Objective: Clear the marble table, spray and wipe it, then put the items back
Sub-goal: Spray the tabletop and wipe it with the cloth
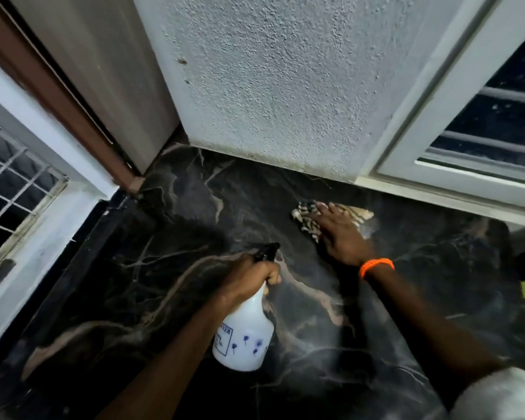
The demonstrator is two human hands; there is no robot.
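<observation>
The black marble table (pixel 152 280) with pale brown veins fills the lower view. My left hand (pixel 249 278) grips the neck of a white spray bottle (pixel 243 338) with a black trigger head, held above the table's middle, nozzle facing the far left. My right hand (pixel 338 234), with an orange band at the wrist, presses flat on a striped beige cloth (pixel 356 212) lying on the marble near the far edge. Part of the cloth is hidden under the palm.
A rough white wall (pixel 270 86) stands right behind the table. A barred window (pixel 15 183) is at the left, and a white-framed window (pixel 482 140) at the right. A grey rounded object (pixel 503 395) sits at the bottom right corner.
</observation>
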